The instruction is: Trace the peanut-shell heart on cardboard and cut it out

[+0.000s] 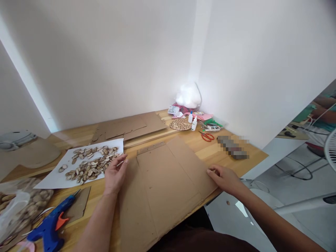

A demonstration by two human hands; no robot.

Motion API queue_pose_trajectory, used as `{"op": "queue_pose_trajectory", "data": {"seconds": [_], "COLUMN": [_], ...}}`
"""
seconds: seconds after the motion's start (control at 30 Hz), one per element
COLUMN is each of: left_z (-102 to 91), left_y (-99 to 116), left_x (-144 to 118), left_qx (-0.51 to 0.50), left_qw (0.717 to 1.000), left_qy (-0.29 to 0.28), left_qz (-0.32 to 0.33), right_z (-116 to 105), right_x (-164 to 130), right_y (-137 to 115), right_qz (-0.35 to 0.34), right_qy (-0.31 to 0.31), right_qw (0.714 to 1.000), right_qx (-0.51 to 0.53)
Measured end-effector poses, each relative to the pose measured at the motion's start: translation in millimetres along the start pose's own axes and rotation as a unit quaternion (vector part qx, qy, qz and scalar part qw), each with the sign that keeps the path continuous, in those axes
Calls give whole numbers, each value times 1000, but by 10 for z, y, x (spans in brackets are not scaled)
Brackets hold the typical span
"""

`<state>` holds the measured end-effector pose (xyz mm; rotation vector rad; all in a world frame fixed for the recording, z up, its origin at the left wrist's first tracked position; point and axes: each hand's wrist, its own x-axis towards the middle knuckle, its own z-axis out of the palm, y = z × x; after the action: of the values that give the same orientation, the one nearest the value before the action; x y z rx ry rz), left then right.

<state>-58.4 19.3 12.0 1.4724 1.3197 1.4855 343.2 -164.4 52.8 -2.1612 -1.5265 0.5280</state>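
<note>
A large flat sheet of brown cardboard (168,182) lies on the wooden table (210,150) in front of me, hanging over the front edge. My left hand (114,174) rests on its left edge, fingers together and flat. My right hand (224,178) holds its right edge, fingers curled at the border. Just left of my left hand a white paper sheet (52,180) carries a heap of several brown shells or seeds (90,164).
A blue glue gun (51,225) lies front left beside a plastic bag of shells (23,206). More cardboard (128,127) lies at the back. Red scissors (207,136), glue bottles (193,123), a round shell mat (180,124) and white stuffing (188,95) fill the far corner. A fan (331,148) stands right.
</note>
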Motion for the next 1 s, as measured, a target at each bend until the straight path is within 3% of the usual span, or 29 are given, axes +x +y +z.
{"op": "queue_pose_trajectory", "data": {"seconds": [0.1, 0.2, 0.27, 0.3, 0.4, 0.5, 0.6, 0.73, 1.0], "left_z": [17, 67, 132, 172, 297, 380, 402, 387, 382], "left_y": [41, 120, 210, 263, 408, 460, 421, 372, 382], "left_x": [-7, -85, -199, -271, -496, -642, -672, -640, -616], "left_qx": [14, 46, 98, 127, 188, 223, 239, 242, 262], "left_qw": [1000, 997, 983, 970, 897, 845, 826, 823, 808], "left_qy": [-12, -64, -142, -188, -366, -444, -472, -481, -500], "left_qz": [1, 22, 58, 84, 165, 198, 194, 182, 168], "right_z": [-82, -127, -126, -117, -53, 42, 128, 204, 317], "right_x": [154, 370, 561, 675, 1088, 1551, 1967, 2367, 2787], "right_y": [34, -44, -160, -227, -415, -546, -640, -734, -766], "right_qz": [-26, -19, 41, 81, 108, 152, 192, 222, 240], "right_qy": [55, 76, 56, 33, -19, -24, 7, 34, 52], "right_qw": [997, 992, 946, 896, 844, 806, 776, 748, 739], "right_qx": [-52, 104, 317, 436, 525, 572, 601, 624, 627]}}
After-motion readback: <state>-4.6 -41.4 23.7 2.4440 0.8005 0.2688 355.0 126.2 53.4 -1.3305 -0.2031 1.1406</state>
